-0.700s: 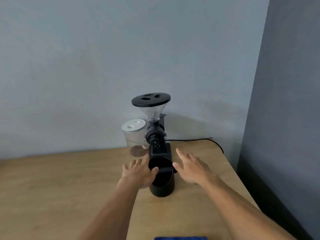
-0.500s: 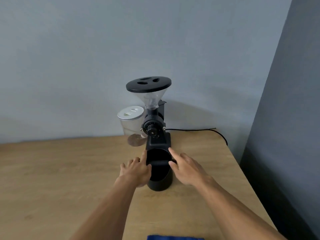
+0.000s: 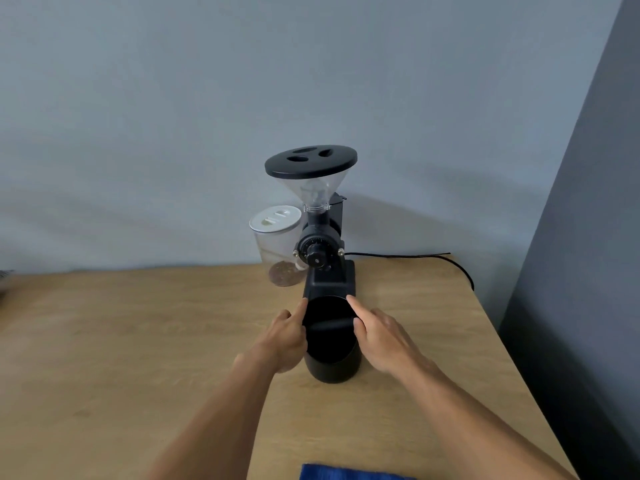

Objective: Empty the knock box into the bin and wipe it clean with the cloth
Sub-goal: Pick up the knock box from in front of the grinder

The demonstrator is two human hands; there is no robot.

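Observation:
The black round knock box [image 3: 332, 365], with a bar across its mouth, stands on the wooden table [image 3: 138, 341] directly in front of the coffee grinder. My left hand [image 3: 282, 336] wraps its left side, thumb on the bar's end and index finger along the rim. On the box's right side rests my right hand [image 3: 379, 334], with the thumb at the bar and the index finger on the rim. What lies inside the box is dark and hard to make out. A blue cloth [image 3: 349, 472] peeks in at the bottom edge. No bin is visible.
A black coffee grinder [image 3: 322, 244] with a clear hopper stands right behind the box. To its left is a clear jar [image 3: 278, 244] with a white lid. A black cable [image 3: 433, 258] runs to the table's right edge, beyond which a dark wall stands.
Both hands have closed in from beside the knock box and now grip its two sides at the rim. The camera has tilted a little.

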